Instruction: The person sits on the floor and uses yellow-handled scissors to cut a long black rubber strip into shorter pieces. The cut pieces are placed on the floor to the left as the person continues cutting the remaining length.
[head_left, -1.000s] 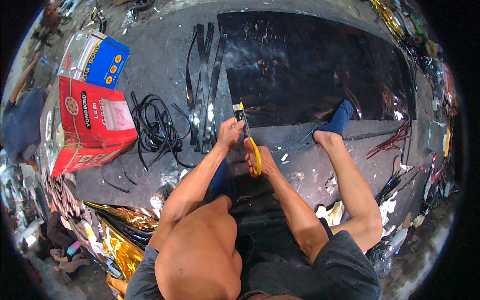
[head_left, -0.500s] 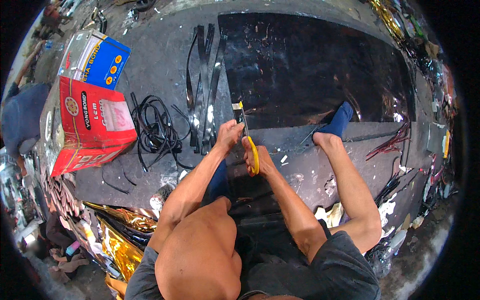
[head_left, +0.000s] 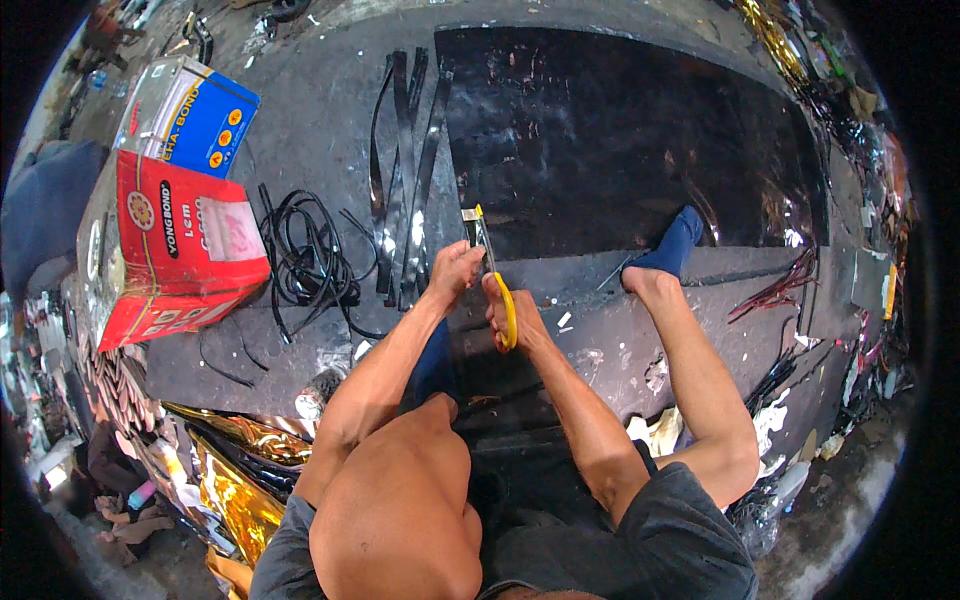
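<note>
My right hand (head_left: 528, 318) is closed around the yellow handles of a pair of scissors (head_left: 511, 312), whose blades point away from me. Just left of the blades, my left hand (head_left: 456, 271) pinches a narrow black strip (head_left: 476, 236) close to the lower left corner of a large black sheet (head_left: 630, 140). A small pale and yellow patch (head_left: 473, 213) shows at the strip's far end. How far the blades are apart is too small to make out.
Long black strips (head_left: 410, 180) lie left of the sheet, beside a tangled black coil (head_left: 310, 250). Two boxes, one red (head_left: 190, 240) and one blue and white (head_left: 213, 120), stand at the left. My socked foot (head_left: 680, 238) rests at the sheet's near edge. Gold foil (head_left: 235, 490) lies at lower left.
Both hands and the scissors keep almost the same place and grip. The whole view has shifted very slightly.
</note>
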